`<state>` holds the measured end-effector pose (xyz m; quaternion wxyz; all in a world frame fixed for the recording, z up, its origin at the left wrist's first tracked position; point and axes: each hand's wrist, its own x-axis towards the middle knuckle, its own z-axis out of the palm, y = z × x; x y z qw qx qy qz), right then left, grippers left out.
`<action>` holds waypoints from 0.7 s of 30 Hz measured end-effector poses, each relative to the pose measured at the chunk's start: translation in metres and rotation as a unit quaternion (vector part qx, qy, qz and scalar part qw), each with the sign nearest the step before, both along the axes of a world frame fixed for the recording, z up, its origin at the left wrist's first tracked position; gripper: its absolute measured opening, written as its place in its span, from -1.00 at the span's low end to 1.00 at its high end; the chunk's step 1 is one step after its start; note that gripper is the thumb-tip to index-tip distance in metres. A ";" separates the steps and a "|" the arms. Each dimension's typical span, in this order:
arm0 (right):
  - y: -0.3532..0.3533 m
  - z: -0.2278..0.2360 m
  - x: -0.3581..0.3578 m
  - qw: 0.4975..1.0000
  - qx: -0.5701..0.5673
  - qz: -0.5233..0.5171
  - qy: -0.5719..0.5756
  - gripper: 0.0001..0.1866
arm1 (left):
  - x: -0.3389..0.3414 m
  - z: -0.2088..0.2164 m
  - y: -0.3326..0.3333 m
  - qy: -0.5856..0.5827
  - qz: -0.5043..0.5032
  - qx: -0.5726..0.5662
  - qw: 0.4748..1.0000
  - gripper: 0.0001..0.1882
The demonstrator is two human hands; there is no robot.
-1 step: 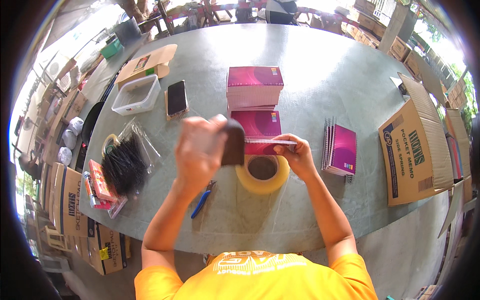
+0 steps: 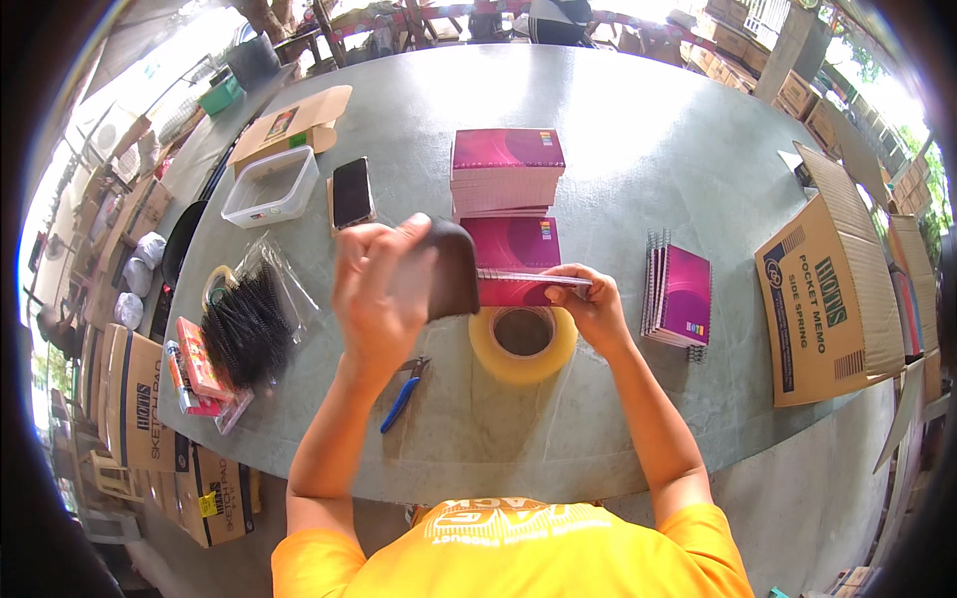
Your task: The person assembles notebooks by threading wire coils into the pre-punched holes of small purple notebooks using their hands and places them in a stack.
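Two hands in use above a grey counter (image 2: 449, 448). With the left hand (image 2: 379, 289), gripping a dark curved piece (image 2: 456, 267), curling the fingers against its left side in a motion blur. With the right hand (image 2: 595, 304), pinching a thin notebook (image 2: 533, 279) by its right end, keeping the fingers narrow with thumb and fingertips pressed together on it. Seen nearly edge-on, held between the two sets of fingers. Cannot tell contact from mere overlap between dark curved piece and thin notebook's left end.

Just beyond the right fingers, lying flat: a magenta notebook (image 2: 503, 239), then farther off a tall notebook stack (image 2: 508, 179). Just nearer the body than those fingers: a yellowish tape roll (image 2: 498, 369). Well to their right: a spiral-bound notebook pile (image 2: 686, 294), and farther right an open cardboard box (image 2: 827, 309).

Near the left fingers, on the far side: a black phone (image 2: 351, 194); farther out to their left, a clear plastic container (image 2: 264, 211). Left of the same fingers and nearer the body: a heap of black coils (image 2: 244, 329). Below them, toward the body: blue-handled pliers (image 2: 401, 404).
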<state>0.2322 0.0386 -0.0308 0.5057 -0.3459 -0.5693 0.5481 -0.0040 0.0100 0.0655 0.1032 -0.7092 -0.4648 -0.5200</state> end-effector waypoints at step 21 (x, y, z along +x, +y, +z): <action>0.005 0.003 0.006 0.998 -0.023 0.043 0.041 -0.81 | 0.036 0.001 0.011 0.036 -0.102 -0.091 0.990 -0.75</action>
